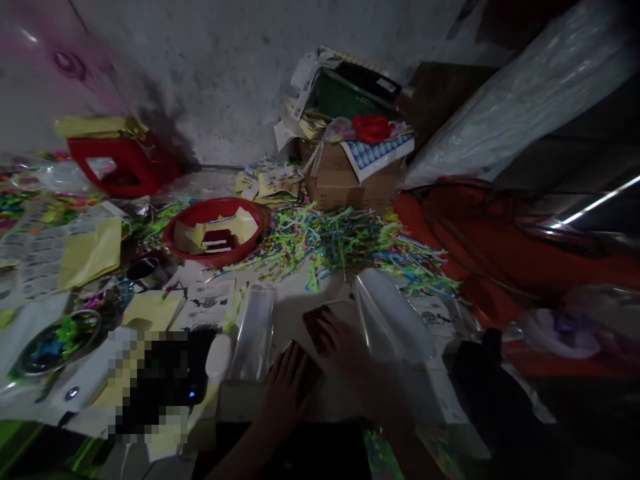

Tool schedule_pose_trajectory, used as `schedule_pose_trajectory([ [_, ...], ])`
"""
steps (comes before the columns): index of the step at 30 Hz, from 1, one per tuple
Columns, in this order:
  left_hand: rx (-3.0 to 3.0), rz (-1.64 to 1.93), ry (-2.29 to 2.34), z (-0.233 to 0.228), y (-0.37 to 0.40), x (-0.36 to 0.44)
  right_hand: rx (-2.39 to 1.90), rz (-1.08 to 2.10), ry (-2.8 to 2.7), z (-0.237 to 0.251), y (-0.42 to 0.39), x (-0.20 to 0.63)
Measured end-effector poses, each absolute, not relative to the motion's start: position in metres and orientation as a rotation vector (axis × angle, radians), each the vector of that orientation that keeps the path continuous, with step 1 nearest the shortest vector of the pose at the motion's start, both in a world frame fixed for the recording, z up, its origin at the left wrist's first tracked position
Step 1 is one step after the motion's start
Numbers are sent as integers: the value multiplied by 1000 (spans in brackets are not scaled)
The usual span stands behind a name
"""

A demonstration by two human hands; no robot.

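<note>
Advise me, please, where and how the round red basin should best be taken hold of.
Probably by the near rim of the red basin, coming from the near side and slightly above, pinching across the wall. The basin sits upright and open, so its raised rim is exposed there, while colourful strands crowd its right side.
</note>
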State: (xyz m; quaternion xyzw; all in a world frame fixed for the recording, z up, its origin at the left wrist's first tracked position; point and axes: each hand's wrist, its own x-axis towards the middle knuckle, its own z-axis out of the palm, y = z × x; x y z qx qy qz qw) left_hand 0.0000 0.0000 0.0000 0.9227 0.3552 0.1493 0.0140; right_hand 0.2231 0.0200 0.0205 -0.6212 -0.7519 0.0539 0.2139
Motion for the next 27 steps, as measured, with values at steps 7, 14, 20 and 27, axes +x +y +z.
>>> schedule_pose_trajectory([
  [7,2707,460,1171,11,-5,5,-1707,124,-2150,21,57,207],
  [14,2524,443,1291,22,47,30,-1677,-15,-2126,7,63,206],
  [20,2556,345,1062,19,98,50,-1697,-20,-2124,0,63,212],
  [27,2532,361,922,13,111,48,-1733,33,-1996,4,63,210],
])
